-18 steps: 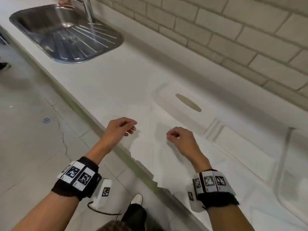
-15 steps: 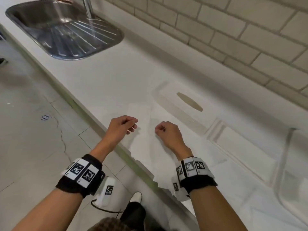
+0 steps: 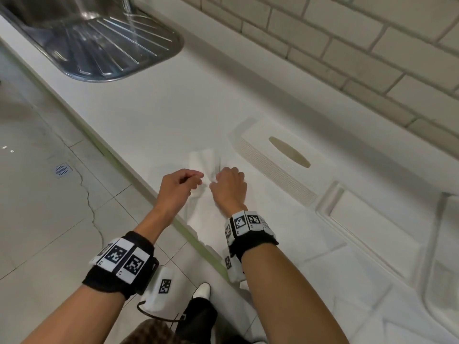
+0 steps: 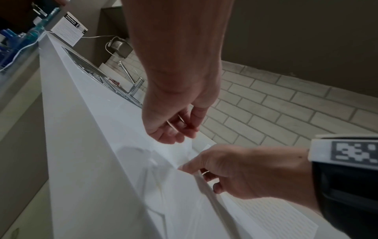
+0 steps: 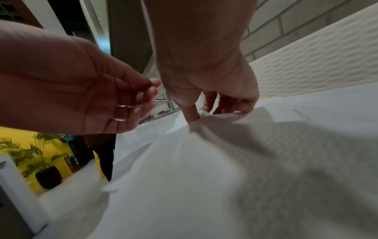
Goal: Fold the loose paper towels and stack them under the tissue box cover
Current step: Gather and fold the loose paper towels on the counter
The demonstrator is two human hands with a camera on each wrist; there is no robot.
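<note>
A white paper towel (image 3: 202, 157) lies on the white counter near its front edge, just left of the white ribbed tissue box cover (image 3: 260, 145). My right hand (image 3: 216, 180) pinches a raised edge of the paper towel (image 4: 184, 202) between thumb and fingers; in the right wrist view the thumb (image 5: 192, 116) presses into the sheet (image 5: 184, 177). My left hand (image 3: 196, 178) hovers close beside it with fingers loosely curled, holding nothing (image 5: 143, 95). The cover (image 5: 317, 56) stands just right of my right hand (image 4: 204, 176); my left hand (image 4: 184, 131) hangs above the sheet.
A steel sink with drainer (image 3: 111, 45) is set into the counter at the far left. More loose white sheets (image 3: 372, 232) spread over the counter to the right. A brick wall (image 3: 347, 58) runs behind. The counter edge (image 3: 124, 157) drops to a tiled floor.
My right hand has moved left, close to the left hand, and lifted an edge of the paper towel. The left hand has barely moved.
</note>
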